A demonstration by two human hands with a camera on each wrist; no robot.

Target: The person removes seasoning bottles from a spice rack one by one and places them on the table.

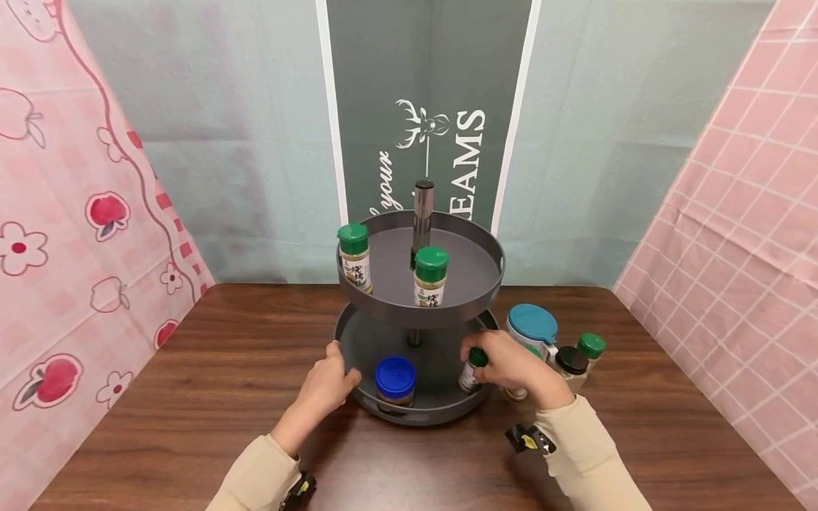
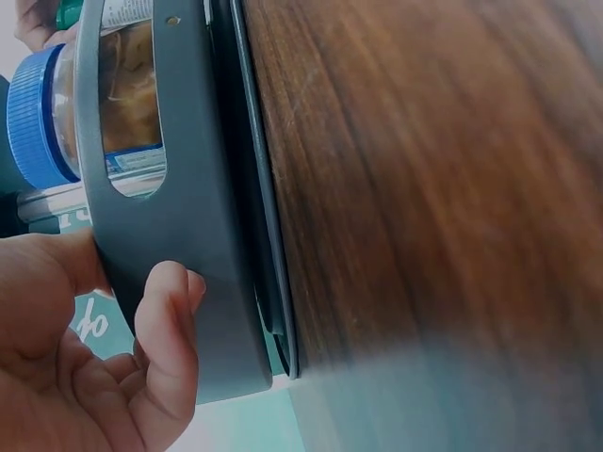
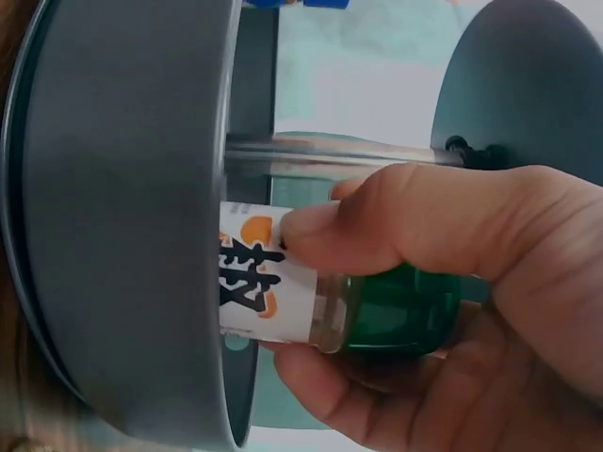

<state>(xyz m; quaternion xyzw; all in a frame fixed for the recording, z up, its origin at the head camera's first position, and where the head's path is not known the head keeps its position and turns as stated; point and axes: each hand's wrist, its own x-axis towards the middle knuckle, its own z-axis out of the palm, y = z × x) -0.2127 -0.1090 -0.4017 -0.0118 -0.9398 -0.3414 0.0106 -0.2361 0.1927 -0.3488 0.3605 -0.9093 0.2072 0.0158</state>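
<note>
A dark grey two-tier rotating rack (image 1: 415,420) stands on the table. My left hand (image 1: 327,383) pinches the left rim of its lower tray (image 2: 221,273), thumb over the rim and fingers curled against the outer wall. My right hand (image 1: 511,362) grips a green-capped spice bottle (image 3: 273,282) with thumb and fingers. The bottle is upright inside the lower tray's right side, its base hidden by the tray wall in the right wrist view. A blue-lidded jar (image 1: 395,380) stands at the front of that tray. Two green-capped seasoning bottles (image 1: 355,259) stand on the upper tray.
Right of the rack stand a blue-lidded container (image 1: 532,323), a black-capped jar (image 1: 571,362) and a green-capped bottle (image 1: 591,346), partly behind my right hand. A metal post (image 1: 423,220) rises through the trays. Fabric curtains (image 1: 722,234) enclose the wooden table (image 1: 243,348).
</note>
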